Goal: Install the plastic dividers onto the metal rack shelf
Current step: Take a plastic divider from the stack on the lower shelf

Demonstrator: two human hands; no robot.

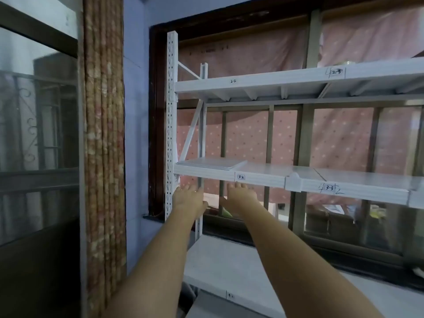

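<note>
Flat on the left end of the middle shelf (263, 168) lies a stack of white dividers (212, 163), its near edge at the shelf's front lip and its left side close to the perforated post (171, 125). Just right of the stack, the lip carries a label (241, 177) reading 3-2; farther right sits a white clip (293, 181) on the lip, then a handwritten 3-3 mark (329, 188). Your left hand (187, 198) reaches up beneath the lip below the stack, fingers straight and spread, holding nothing, tips at the lip's underside. Your right hand (241, 195) does the same just beside it, under the 3-2 label, fingers extended, palm away from you, empty as well. Whether either hand actually touches the metal, you cannot tell. Above, the upper shelf (252, 84) bears marks 2-2 and 2-3. Below your forearms runs a lower shelf (229, 267). Behind the rack stands a window (286, 134) covered with pink dotted cloth; a curtain (104, 145) hangs left
</note>
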